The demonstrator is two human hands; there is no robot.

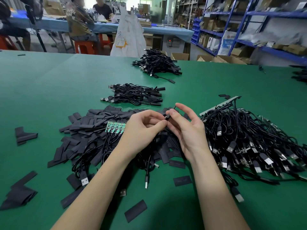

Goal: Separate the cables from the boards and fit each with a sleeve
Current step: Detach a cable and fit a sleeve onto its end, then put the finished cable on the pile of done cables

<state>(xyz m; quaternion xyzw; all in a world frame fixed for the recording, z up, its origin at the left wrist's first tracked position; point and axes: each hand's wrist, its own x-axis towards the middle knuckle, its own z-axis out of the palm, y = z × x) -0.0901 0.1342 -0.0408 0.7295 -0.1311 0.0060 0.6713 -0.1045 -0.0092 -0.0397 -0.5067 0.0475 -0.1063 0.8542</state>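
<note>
1. The left hand [142, 128] and the right hand [186, 128] meet fingertip to fingertip above the green felt-covered table [49, 90]; both pinch one flat black sleeve piece [168, 117], fingers curled round it.
2. Whether a cable end sits inside that piece cannot be told.
3. Just left of the grip lies a strip of small green circuit boards [116, 127] with thin black cables [99, 151] running toward the viewer.
4. Under and left of the grip spreads a heap of loose flat black sleeves [93, 120].
5. Right of the grip sits a tangled pile of black USB cables [249, 138].
6. Beyond the grip lie two bundles of sleeved black cables [134, 94].
</note>
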